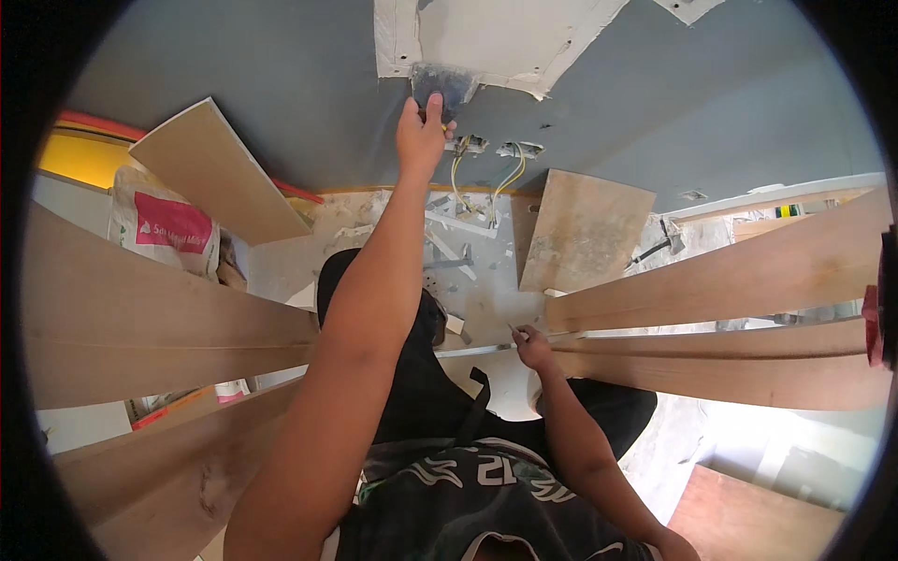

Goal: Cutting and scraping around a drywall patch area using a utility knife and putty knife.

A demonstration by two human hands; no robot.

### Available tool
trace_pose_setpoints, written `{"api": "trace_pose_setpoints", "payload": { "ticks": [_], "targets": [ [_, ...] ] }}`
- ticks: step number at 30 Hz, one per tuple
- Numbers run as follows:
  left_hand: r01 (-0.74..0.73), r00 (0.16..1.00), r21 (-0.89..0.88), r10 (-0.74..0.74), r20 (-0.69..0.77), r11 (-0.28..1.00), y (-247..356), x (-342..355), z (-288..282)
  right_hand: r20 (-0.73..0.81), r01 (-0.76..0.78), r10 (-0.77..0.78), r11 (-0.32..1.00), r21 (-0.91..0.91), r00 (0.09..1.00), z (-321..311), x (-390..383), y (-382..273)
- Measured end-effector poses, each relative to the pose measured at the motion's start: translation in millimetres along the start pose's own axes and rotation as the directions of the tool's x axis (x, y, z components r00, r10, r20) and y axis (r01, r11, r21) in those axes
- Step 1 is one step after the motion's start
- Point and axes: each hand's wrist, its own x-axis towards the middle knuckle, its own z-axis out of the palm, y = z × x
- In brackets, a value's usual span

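My left hand (425,136) is raised to the grey wall (281,84), closed on a wide putty knife (445,84) whose blade lies at the lower edge of a white patched area (496,33). Just below, yellow wires (510,178) hang from two openings in the wall. My right hand (531,346) is lower, closed round a small thin tool (513,329), too small to name, beside the ends of wooden planks (711,280) on the right.
Boards (215,168) (585,229) lean along the wall. A sack (168,229) is at left, and planks (159,323) run along both sides. A hammer-like tool (669,243) and debris (449,234) lie below the wall. A reddish board (748,519) is at lower right.
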Motion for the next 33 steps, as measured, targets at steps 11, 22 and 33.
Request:
{"api": "trace_pose_setpoints", "payload": {
  "ticks": [11,22,33],
  "targets": [
    [-0.017,0.999,-0.039,0.015,-0.044,0.999,-8.1,8.9,13.6,-0.010,-0.082,0.082,0.996,-0.026,0.997,1.9,5.1,-8.1],
    [-0.059,0.995,-0.058,0.054,-0.084,0.997,-16.2,17.5,13.1,-0.397,0.127,-0.070,0.985,0.119,0.915,-107.3,75.9,-181.0],
    [-0.087,0.992,-0.061,0.080,-0.098,0.994,-19.1,17.5,12.3,-0.457,0.278,-0.153,0.935,0.220,0.876,-135.8,112.7,-302.0]
  ]
}}
